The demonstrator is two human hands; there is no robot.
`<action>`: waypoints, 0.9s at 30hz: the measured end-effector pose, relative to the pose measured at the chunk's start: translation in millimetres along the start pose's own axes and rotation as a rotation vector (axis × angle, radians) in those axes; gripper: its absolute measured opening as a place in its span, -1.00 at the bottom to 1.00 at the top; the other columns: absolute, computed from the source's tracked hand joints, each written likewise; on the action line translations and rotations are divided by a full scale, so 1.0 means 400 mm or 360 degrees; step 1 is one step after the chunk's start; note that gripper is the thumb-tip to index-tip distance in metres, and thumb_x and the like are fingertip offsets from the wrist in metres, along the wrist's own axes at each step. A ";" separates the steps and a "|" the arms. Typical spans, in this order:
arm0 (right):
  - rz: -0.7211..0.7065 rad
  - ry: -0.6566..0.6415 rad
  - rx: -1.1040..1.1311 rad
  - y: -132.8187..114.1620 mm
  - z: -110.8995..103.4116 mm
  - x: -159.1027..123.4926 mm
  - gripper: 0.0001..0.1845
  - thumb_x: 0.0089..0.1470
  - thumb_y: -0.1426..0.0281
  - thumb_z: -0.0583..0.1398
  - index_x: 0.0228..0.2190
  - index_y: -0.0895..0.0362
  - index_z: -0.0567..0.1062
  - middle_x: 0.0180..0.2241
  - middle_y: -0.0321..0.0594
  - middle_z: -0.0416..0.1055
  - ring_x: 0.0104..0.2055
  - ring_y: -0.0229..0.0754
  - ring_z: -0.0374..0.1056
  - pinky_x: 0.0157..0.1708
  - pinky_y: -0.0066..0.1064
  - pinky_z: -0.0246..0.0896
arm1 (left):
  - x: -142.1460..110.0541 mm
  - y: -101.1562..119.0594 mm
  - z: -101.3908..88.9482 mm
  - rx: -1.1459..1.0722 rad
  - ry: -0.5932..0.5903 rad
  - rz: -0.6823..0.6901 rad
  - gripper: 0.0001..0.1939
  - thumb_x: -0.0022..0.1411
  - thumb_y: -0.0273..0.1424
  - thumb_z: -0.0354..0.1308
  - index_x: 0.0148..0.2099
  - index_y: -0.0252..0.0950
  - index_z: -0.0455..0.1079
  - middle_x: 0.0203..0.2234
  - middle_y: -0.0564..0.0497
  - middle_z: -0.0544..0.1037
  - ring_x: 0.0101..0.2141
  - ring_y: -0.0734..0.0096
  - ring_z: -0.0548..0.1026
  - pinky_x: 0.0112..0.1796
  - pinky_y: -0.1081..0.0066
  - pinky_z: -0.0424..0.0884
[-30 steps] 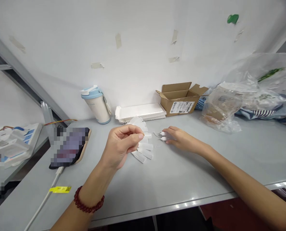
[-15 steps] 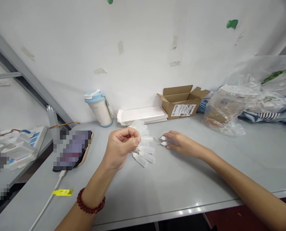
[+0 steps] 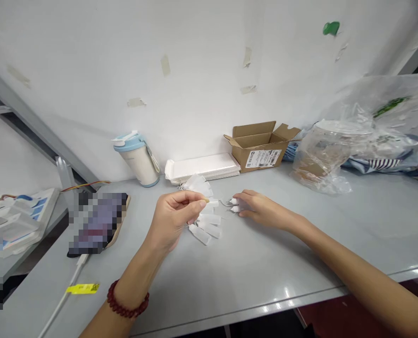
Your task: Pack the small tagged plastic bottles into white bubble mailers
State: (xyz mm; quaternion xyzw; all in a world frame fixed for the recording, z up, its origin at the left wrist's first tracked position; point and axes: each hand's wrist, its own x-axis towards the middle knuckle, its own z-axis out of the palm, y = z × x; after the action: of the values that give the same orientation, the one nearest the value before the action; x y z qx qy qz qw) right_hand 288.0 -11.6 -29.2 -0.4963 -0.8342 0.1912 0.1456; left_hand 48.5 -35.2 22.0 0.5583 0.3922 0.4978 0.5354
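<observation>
My left hand (image 3: pixel 179 218) is closed in a pinch above the middle of the table. A tiny yellowish bit shows at its fingertips, too small to name. Behind and under it, several small translucent plastic bottles (image 3: pixel 209 228) lie fanned out on the table. To the right, my right hand (image 3: pixel 260 209) rests low over the tabletop, its fingers around two small needle-tip bottles (image 3: pixel 235 202). Their white tops and thin metal needles point left, toward my left hand. The bodies of these two are mostly hidden by the fingers.
Along the wall stand a cream tumbler with a blue lid (image 3: pixel 138 159), a stack of white flat boxes (image 3: pixel 204 168) and an open cardboard box (image 3: pixel 261 148). Plastic bags (image 3: pixel 321 159) lie at right. A phone (image 3: pixel 99 223) with a white cable (image 3: pixel 59 303) lies at left.
The view has swung slightly to the right. At my left fingertips the yellowish bit now shows. My right hand keeps its hold on the two needle-tip bottles.
</observation>
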 end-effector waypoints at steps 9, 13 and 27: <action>-0.0080 0.0123 -0.0030 -0.002 -0.002 0.003 -0.67 0.15 0.45 -0.01 -0.07 0.20 0.37 -0.20 -0.02 0.40 -0.15 -0.06 0.33 -0.20 -0.28 0.24 | 0.007 -0.009 0.004 -0.0072 0.0031 -0.0032 -0.94 -0.07 -0.46 0.22 -0.49 -0.33 0.52 -0.81 0.18 0.17 -0.69 0.68 0.11 -0.59 0.52 0.01; -0.0119 0.0227 -0.0039 0.008 0.006 0.009 -0.70 0.13 0.48 -0.01 -0.12 0.19 0.39 -0.22 -0.03 0.42 -0.18 -0.07 0.35 -0.22 -0.27 0.26 | 0.010 -0.012 0.001 -0.0083 0.0056 -0.0060 -0.91 -0.04 -0.46 0.21 -0.45 -0.33 0.55 -0.81 0.18 0.16 -0.70 0.68 0.11 -0.59 0.52 0.02; -0.0405 0.0122 0.1430 -0.118 -0.030 -0.044 -0.56 0.14 0.31 0.11 0.07 -0.01 0.26 -0.08 -0.19 0.41 -0.08 -0.21 0.38 -0.04 -0.23 0.28 | -0.006 -0.015 0.029 -0.0213 0.0001 -0.0089 -0.79 0.12 -0.35 0.18 -0.23 -0.35 0.53 -0.69 0.17 0.18 -0.66 0.70 0.13 -0.58 0.53 0.06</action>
State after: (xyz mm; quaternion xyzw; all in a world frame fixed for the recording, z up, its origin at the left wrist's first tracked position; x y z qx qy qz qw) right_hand 264.9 -45.6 2.6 -0.2846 -0.7171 0.4956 0.3990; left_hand 60.0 -39.1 16.4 0.5099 0.3737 0.5078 0.5852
